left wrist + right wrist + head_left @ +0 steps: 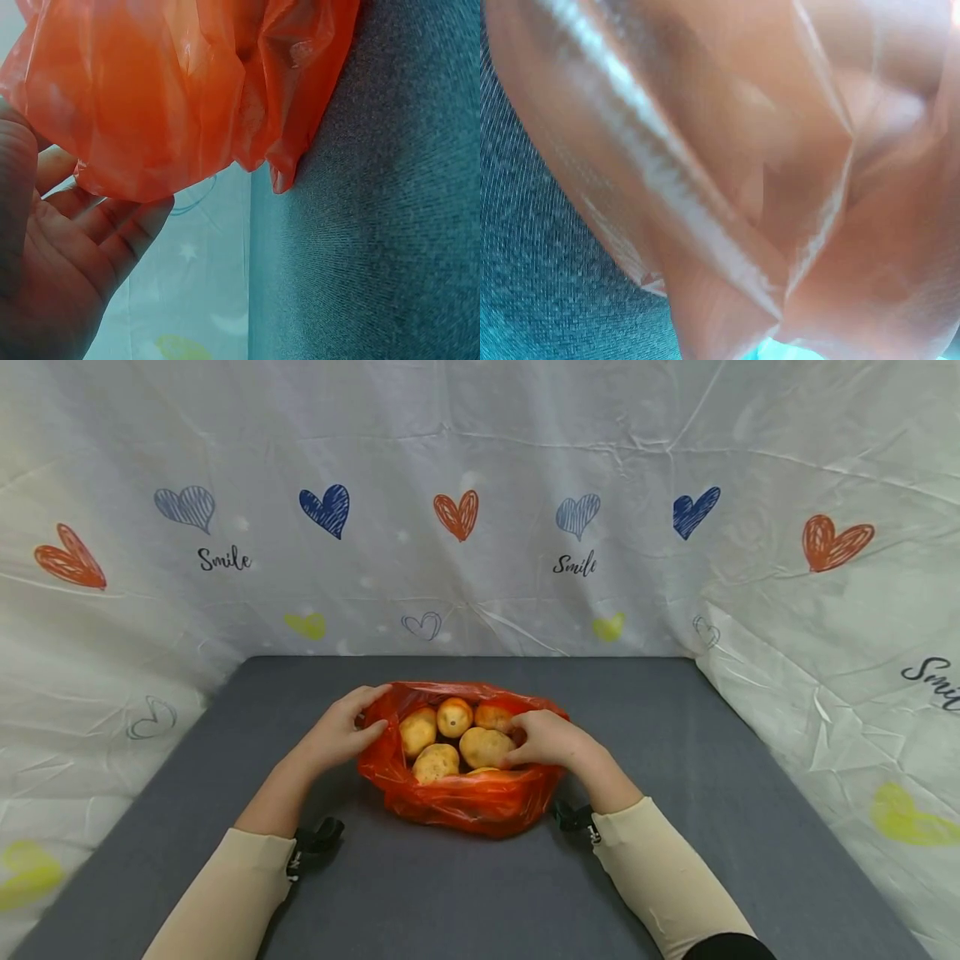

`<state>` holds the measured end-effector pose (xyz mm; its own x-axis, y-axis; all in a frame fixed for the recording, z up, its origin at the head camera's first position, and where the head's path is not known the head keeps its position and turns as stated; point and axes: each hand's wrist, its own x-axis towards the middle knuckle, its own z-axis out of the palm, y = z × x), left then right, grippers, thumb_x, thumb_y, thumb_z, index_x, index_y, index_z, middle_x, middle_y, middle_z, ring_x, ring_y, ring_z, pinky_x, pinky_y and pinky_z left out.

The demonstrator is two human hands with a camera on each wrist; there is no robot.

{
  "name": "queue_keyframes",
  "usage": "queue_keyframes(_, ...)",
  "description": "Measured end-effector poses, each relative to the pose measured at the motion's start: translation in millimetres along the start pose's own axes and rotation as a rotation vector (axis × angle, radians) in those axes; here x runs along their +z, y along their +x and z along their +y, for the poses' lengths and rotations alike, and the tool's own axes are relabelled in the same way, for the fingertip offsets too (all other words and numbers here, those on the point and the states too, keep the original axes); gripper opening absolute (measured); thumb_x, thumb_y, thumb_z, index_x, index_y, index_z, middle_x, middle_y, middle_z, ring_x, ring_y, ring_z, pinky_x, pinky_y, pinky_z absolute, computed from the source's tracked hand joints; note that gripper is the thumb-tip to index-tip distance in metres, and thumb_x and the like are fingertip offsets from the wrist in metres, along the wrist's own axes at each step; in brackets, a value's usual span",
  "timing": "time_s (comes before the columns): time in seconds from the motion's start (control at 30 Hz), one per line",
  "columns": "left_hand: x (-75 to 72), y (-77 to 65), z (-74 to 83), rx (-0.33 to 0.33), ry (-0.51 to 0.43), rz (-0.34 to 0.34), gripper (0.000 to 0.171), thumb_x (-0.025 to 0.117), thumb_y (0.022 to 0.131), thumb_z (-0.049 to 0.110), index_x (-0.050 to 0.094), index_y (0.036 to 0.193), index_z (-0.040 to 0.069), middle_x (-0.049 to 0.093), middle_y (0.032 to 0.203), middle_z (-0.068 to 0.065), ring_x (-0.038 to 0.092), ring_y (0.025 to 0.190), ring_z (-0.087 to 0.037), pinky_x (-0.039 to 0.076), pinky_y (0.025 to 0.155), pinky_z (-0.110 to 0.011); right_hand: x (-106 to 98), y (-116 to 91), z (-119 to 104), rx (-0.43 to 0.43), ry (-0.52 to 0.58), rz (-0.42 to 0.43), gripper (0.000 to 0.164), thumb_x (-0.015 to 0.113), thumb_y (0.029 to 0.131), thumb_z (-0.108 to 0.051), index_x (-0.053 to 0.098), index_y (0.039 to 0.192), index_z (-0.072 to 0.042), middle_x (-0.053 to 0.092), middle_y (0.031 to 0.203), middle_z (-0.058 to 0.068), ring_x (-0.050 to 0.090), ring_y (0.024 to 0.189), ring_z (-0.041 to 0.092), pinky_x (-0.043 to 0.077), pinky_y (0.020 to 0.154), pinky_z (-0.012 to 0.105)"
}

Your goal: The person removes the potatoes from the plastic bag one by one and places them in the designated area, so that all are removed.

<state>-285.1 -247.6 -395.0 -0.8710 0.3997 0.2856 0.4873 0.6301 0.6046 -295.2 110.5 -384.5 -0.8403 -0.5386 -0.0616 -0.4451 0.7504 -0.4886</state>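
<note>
A red plastic bag [468, 806] with its mouth open sits on the grey table, and several yellow-brown potatoes lie in it. My left hand [341, 731] holds the bag's left rim between thumb and fingers; in the left wrist view that hand [67, 255] has its fingertips behind the thin plastic. Over the right rim reaches my right hand [555, 739], its thumb and fingers round the right end of a potato [483, 748]. Other potatoes [436, 763] lie to the left of it. Red film [727, 187] fills the right wrist view and hides the right fingers there.
The bag stands near the middle of the dark grey table [420, 893]. White sheeting [510, 410] printed with hearts and "Smile" hangs behind the table and along both sides. A black wrist mount [318, 837] sits at the left cuff, another mount [573, 817] at the right.
</note>
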Motion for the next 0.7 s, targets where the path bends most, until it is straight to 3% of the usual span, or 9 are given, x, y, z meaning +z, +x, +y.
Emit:
queue_keyframes(0.27,1.3,0.6,0.9,0.002,0.012,0.003,0.06,0.066,0.099,0.006,0.043,0.154,-0.001,0.053,0.138,-0.022,0.059,0.106,-0.034,0.058,0.081,-0.046,-1.4,-0.5,4.3,-0.004,0.064,-0.03,0.059,0.085,0.085,-0.037,0.068,0.131,-0.004,0.071,0.106,0.001,0.065,0.092,0.013,0.053,0.088,0.036)
queue_keyframes(0.47,1.7,1.4,1.3,-0.001,0.021,-0.001,0.062,0.067,0.099,0.008,0.043,0.155,0.0,0.054,0.137,-0.021,0.058,0.104,-0.032,0.057,0.08,-0.044,-6.3,-1.4,6.8,-0.031,0.089,0.007,0.062,0.087,0.083,-0.034,0.067,0.132,-0.002,0.071,0.112,0.004,0.066,0.095,0.016,0.053,0.087,0.036)
queue_keyframes(0.7,1.1,1.6,1.7,0.005,0.01,-0.009,0.062,0.066,0.099,0.008,0.041,0.156,0.0,0.053,0.138,-0.021,0.058,0.105,-0.032,0.057,0.08,-0.043,-19.7,-9.9,1.9,-0.03,0.089,0.056,0.054,0.085,0.083,-0.032,0.068,0.128,-0.008,0.069,0.108,0.0,0.065,0.095,0.019,0.053,0.084,0.036)
